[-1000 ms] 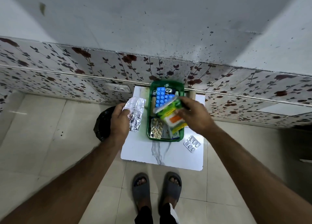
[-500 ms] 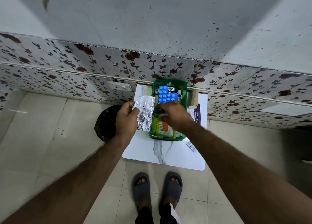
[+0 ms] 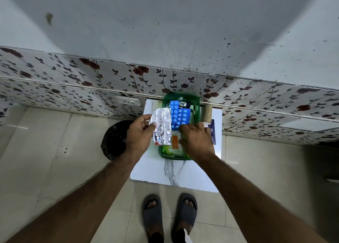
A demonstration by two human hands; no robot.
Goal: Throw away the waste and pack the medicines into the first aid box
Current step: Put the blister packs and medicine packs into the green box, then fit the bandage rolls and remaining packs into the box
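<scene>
Green packet now down in the box.
The right hand (image 3: 197,142) lies flat, fingers open, pressing the packet into the green plastic first aid box (image 3: 196,110) at the tabletop's back edge; the left hand (image 3: 140,134) pinches the crinkled silver foil strip (image 3: 162,126).

Upper frame: I note a grey wall (image 3: 165,22) speckled with dark spots, above a band of floral-print tiles (image 3: 73,77) spanning the frame's width. Centre: white marble-pattern table (image 3: 174,175) against the wall. Bottom centre: my dark slippers (image 3: 170,213) on beige floor tiles (image 3: 36,160).
</scene>
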